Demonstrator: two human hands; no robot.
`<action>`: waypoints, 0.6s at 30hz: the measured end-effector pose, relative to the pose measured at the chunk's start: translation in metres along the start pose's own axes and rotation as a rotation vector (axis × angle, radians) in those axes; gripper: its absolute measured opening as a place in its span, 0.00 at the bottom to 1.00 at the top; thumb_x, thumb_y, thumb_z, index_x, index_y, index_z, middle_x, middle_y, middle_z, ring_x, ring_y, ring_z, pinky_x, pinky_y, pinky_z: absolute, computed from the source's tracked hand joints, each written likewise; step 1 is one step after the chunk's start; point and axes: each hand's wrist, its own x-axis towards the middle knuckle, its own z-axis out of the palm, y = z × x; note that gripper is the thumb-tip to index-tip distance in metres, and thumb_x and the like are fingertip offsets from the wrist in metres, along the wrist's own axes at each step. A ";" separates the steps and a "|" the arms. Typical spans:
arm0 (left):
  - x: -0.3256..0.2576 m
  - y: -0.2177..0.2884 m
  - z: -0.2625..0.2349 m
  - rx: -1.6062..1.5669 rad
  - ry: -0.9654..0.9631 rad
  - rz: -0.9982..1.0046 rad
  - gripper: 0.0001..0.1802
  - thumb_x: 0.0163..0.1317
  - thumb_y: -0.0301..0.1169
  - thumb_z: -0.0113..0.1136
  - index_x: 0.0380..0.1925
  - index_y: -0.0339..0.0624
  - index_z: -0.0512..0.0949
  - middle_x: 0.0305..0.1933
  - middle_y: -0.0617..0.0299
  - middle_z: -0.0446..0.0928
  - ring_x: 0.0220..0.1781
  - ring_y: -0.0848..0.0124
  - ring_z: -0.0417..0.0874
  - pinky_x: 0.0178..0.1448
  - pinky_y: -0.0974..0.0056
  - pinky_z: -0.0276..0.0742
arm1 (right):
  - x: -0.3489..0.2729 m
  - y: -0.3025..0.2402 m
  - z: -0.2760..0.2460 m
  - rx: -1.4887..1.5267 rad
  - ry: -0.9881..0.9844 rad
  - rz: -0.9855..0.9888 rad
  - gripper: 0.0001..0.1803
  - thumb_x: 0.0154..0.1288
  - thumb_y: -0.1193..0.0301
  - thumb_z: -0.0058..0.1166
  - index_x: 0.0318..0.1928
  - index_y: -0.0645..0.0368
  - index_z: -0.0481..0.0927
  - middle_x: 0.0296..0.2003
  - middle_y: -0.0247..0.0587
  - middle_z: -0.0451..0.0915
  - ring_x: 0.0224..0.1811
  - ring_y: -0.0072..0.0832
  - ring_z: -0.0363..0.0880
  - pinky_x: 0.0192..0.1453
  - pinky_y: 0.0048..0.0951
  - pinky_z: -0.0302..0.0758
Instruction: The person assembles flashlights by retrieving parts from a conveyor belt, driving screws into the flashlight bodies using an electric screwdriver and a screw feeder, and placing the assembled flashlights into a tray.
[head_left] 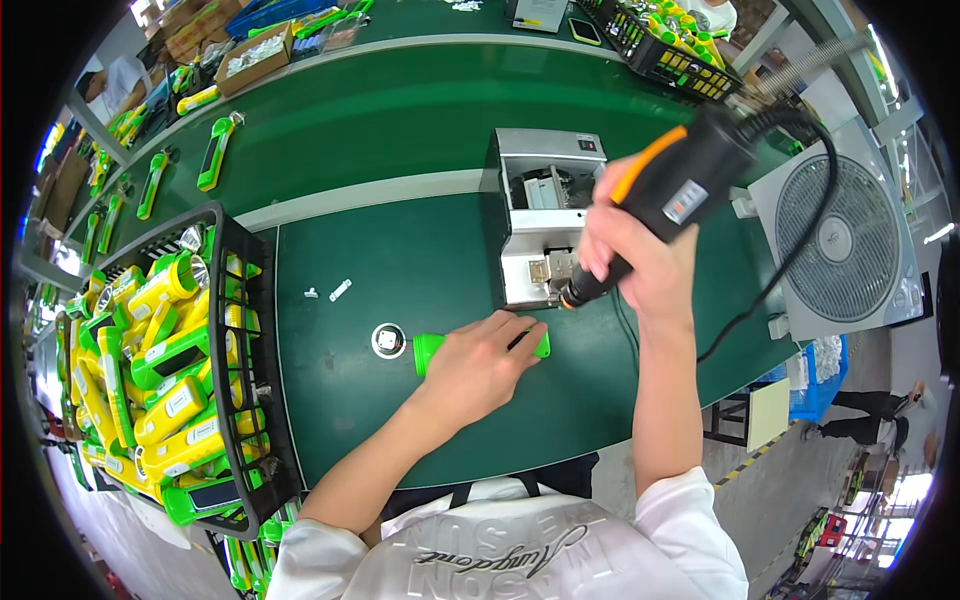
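Observation:
My right hand [640,245] is wrapped round a black and orange electric screwdriver [690,170], which tilts down to the left. Its tip is at the front of a grey metal screw feeder [520,235]; whether a screw sits on it cannot be made out. Under my left hand [478,362] lies a green flashlight body [428,355], held against the table with the fingers curled over it. Just left of its open end rests a round lamp piece [388,341] with a white centre. Two small white plastic parts [341,290] lie farther back.
On the left stands a black crate [235,390] heaped with yellow and green flashlights [170,410]. A white fan [838,235] is at the right edge, with the screwdriver's cable [790,270] looping before it. Along the green conveyor belt [370,110] beyond the table lie more flashlights [215,152].

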 end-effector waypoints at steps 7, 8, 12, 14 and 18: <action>0.000 0.004 -0.001 -0.009 -0.031 -0.042 0.19 0.57 0.32 0.68 0.49 0.39 0.80 0.48 0.60 0.80 0.49 0.63 0.82 0.49 0.59 0.81 | -0.054 0.017 -0.021 0.101 -0.053 -0.068 0.11 0.59 0.84 0.54 0.41 0.63 0.69 0.21 0.39 0.72 0.16 0.23 0.71 0.21 0.27 0.72; 0.000 0.003 -0.001 -0.013 -0.024 -0.045 0.19 0.57 0.31 0.68 0.48 0.39 0.80 0.47 0.60 0.80 0.49 0.63 0.82 0.49 0.59 0.81 | -0.057 0.019 -0.023 0.092 -0.070 -0.072 0.12 0.59 0.84 0.54 0.42 0.63 0.69 0.22 0.39 0.72 0.16 0.23 0.71 0.21 0.27 0.72; 0.001 0.003 -0.001 -0.022 -0.031 -0.052 0.19 0.56 0.31 0.68 0.48 0.39 0.81 0.47 0.60 0.81 0.49 0.62 0.82 0.48 0.59 0.81 | -0.064 0.026 -0.021 0.098 -0.064 -0.086 0.11 0.60 0.83 0.55 0.41 0.63 0.69 0.22 0.39 0.72 0.17 0.23 0.71 0.21 0.26 0.72; 0.003 0.003 -0.002 -0.032 -0.037 -0.054 0.19 0.56 0.31 0.68 0.48 0.39 0.81 0.47 0.60 0.81 0.49 0.62 0.82 0.48 0.59 0.81 | -0.066 0.027 -0.020 0.105 -0.046 -0.065 0.11 0.60 0.83 0.55 0.41 0.63 0.69 0.22 0.39 0.73 0.17 0.22 0.71 0.22 0.26 0.71; 0.003 0.003 -0.002 -0.042 -0.042 -0.067 0.19 0.56 0.31 0.68 0.48 0.39 0.81 0.47 0.60 0.81 0.49 0.62 0.83 0.48 0.59 0.81 | -0.067 0.033 -0.022 0.107 -0.041 -0.070 0.11 0.60 0.83 0.56 0.41 0.63 0.69 0.21 0.38 0.73 0.18 0.22 0.72 0.22 0.25 0.71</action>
